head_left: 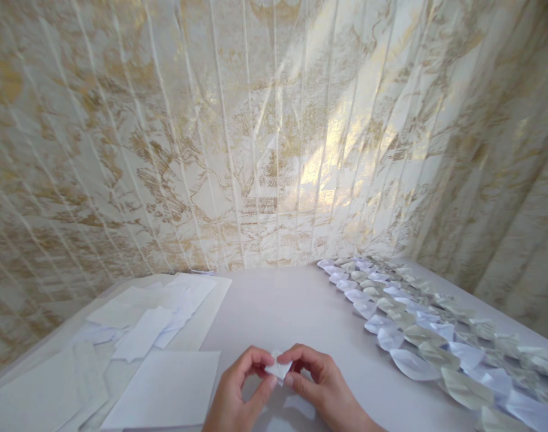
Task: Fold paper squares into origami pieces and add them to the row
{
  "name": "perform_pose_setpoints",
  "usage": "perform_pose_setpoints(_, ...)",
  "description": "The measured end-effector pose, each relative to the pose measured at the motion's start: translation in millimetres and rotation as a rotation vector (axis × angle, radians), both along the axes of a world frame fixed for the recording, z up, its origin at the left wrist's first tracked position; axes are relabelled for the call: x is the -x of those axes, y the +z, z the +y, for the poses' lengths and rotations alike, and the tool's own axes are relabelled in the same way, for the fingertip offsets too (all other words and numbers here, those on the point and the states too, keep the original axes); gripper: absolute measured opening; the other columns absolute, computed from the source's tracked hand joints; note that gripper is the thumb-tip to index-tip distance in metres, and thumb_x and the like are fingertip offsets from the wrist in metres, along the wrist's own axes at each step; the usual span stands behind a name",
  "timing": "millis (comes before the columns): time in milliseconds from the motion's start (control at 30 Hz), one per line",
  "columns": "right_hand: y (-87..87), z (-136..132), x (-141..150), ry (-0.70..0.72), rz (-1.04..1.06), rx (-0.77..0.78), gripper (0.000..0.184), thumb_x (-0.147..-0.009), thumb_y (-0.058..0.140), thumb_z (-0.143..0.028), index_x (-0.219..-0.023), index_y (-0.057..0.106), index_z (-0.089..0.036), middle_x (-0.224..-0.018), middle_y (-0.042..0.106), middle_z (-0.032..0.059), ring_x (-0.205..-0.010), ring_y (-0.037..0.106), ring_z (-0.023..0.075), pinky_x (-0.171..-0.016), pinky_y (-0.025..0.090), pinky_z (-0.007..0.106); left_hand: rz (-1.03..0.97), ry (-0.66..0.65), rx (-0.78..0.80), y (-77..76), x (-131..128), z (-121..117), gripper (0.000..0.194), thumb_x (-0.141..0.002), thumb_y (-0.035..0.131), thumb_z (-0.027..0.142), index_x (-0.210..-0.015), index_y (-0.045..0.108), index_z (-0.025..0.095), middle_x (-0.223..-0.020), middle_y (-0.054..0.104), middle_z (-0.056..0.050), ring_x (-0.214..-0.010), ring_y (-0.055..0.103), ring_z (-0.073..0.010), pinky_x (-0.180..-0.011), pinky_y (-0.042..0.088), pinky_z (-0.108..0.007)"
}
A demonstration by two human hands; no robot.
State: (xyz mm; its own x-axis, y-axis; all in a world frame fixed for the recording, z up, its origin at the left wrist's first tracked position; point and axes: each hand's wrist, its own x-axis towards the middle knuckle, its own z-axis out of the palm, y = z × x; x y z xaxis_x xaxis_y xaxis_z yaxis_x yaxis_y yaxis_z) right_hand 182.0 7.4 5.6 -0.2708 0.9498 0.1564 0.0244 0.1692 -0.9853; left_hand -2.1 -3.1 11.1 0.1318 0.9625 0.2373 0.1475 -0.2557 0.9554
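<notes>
A small folded white paper piece is held just above the table, near its front edge. My left hand pinches its left side between thumb and forefinger. On the opposite side, the thumb and forefinger of my right hand grip it too. The piece comes to a point at the bottom, with a crease down its middle. Its back is hidden from view. Close to my left hand lies a flat white sheet.
Loose white papers overlap across the left of the table. Rows of folded paper pieces, white and greyish, run along the right side. Behind the table hangs a white and gold patterned curtain.
</notes>
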Motion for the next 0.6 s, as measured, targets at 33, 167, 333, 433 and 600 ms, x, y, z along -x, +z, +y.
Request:
perform_pose_setpoints(33,-0.1,-0.2,-0.1,-0.006,-0.001,-0.005,0.026,-0.078,0.073,-0.045,-0.09,0.076,-0.022,-0.076,0.066,0.001,-0.075,0.057,0.0193,-0.075,0.044,0.03,-0.003,0.004,-0.005,1.1,-1.0,-1.0,0.02,-0.081,0.065,0.042,-0.086,0.065,0.022,-0.082,0.067,0.0,-0.083,0.064,-0.0207,-0.079,0.047,-0.026)
perform_pose_setpoints(167,0.8,-0.6,1.0,-0.025,0.006,-0.028,0.029,-0.081,0.072,-0.048,-0.083,0.077,-0.02,-0.076,0.069,0.0025,-0.075,0.059,0.0196,-0.074,0.044,0.03,-0.004,0.0,-0.022,1.7,-1.9,-2.3,0.021,-0.082,0.065,0.044,-0.083,0.065,0.023,-0.079,0.065,0.001,-0.08,0.063,-0.019,-0.078,0.046,-0.025)
perform_pose_setpoints(333,2.2,-2.1,4.0,0.011,0.039,0.003,0.036,-0.082,0.071,-0.051,-0.074,0.072,-0.017,-0.069,0.066,0.0013,-0.069,0.057,0.017,-0.067,0.042,0.027,-0.028,-0.047,-0.02,-3.4,0.4,-0.1,0.026,-0.083,0.066,0.045,-0.073,0.064,0.021,-0.077,0.062,0.001,-0.076,0.061,-0.0175,-0.074,0.045,-0.023)
perform_pose_setpoints(433,-3.3,-2.4,6.0,0.032,0.089,0.038,0.038,-0.081,0.071,-0.053,-0.073,0.068,-0.016,-0.068,0.063,0.0002,-0.067,0.054,0.015,-0.065,0.04,0.026,-0.035,-0.078,-0.022,-7.0,1.5,1.2,0.029,-0.085,0.065,0.044,-0.069,0.063,0.02,-0.075,0.06,0.0,-0.074,0.06,-0.017,-0.073,0.044,-0.023)
perform_pose_setpoints(600,-18.1,-0.2,8.4,0.058,0.175,0.072,0.039,-0.08,0.072,-0.055,-0.075,0.063,-0.016,-0.067,0.06,-0.0011,-0.063,0.05,0.0128,-0.061,0.037,0.025,-0.069,-0.122,0.003,-10.0,1.7,2.2,0.03,-0.085,0.064,0.045,-0.069,0.06,0.02,-0.074,0.06,0.0,-0.074,0.059,-0.0173,-0.073,0.044,-0.025)
